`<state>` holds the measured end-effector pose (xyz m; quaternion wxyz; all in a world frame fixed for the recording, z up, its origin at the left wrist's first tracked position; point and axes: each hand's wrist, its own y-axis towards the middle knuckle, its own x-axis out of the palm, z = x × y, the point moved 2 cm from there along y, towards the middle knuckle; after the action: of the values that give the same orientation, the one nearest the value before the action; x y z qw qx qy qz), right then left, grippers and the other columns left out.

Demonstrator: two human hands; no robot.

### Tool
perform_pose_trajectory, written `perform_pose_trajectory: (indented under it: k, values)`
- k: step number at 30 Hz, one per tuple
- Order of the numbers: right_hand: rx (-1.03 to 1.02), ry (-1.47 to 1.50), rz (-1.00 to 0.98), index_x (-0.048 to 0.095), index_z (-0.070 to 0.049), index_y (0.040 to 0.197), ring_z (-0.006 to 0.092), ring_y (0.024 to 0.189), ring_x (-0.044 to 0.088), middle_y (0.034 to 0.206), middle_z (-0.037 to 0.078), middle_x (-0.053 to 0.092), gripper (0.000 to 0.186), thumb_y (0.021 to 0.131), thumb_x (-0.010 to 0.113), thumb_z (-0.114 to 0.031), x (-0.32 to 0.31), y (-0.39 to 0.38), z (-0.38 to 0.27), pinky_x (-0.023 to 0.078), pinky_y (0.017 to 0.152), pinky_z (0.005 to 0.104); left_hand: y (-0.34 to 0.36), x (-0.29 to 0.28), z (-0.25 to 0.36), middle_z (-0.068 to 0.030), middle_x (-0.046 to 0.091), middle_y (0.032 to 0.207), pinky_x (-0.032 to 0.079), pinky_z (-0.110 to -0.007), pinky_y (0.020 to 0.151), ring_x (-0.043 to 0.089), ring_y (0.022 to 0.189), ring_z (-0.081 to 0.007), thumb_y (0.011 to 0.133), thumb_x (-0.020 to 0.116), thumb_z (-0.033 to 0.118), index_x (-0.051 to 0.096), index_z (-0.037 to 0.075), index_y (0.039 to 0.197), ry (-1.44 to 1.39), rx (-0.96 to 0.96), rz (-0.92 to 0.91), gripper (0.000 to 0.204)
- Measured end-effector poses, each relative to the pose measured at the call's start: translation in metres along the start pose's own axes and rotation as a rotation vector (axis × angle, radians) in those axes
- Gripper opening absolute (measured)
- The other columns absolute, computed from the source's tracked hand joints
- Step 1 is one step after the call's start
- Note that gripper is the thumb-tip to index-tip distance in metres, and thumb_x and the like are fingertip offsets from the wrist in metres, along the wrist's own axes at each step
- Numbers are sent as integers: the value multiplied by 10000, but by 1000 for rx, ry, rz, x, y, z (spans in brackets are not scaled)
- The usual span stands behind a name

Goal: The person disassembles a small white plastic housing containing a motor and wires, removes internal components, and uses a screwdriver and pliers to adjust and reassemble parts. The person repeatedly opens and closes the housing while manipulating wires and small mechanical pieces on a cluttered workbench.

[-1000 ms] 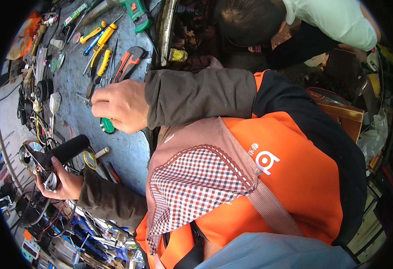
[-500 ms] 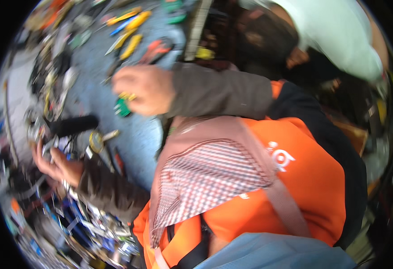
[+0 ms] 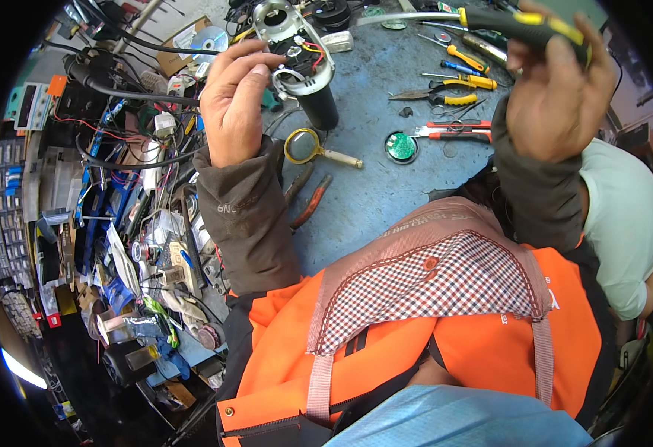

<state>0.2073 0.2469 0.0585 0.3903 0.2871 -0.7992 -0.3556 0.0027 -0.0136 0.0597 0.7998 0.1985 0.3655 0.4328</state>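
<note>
My left hand (image 3: pixel 231 112) grips a motor assembly (image 3: pixel 294 48), a pale metal housing with coloured wires on a black cylinder (image 3: pixel 316 108). High at the right, my right hand (image 3: pixel 553 104), blurred, has its fingers round the black-and-yellow handle (image 3: pixel 505 26) of a tool with a long metal shaft reaching leftward. Below the motor lies a magnifying glass (image 3: pixel 326 154). A round part with a green circuit board (image 3: pixel 401 146) rests on the blue bench (image 3: pixel 364 201), beside red-and-black cutters (image 3: pixel 460 135). Yellow-handled pliers (image 3: pixel 453 99) and several small tools lie behind them.
Cluttered tools, cables and small parts (image 3: pixel 148 246) pile along the left, with parts drawers (image 3: pixel 10 216) at the far edge. Black cables (image 3: pixel 129 93) cross the upper left. A co-worker (image 3: pixel 617 231) in a pale top is bent down at the right, close to my right arm.
The view has swung round. My right hand has left the green round part and risen with the black-and-yellow tool in it. My left hand and the motor assembly are higher in the picture.
</note>
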Motion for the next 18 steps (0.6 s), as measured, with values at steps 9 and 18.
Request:
perform_pose_trajectory:
  k: [9,18]
  values:
    - [-64,-344,-626,581,16,1230,147,735,638,1008,116,697,257,985,623,-51,114,90,9,529,662,275,6,-4,-9,-97,698,1078,510,-289,824,653,946,-163,928,668,21,756,-27,1004,-30,164,-84,126]
    - [-98,-495,-853,587,6,1202,126,733,625,983,92,685,236,976,634,-42,148,105,57,517,656,262,4,2,-12,-80,680,1098,524,-260,794,659,902,-134,940,733,49,761,-25,1049,-116,149,-99,135]
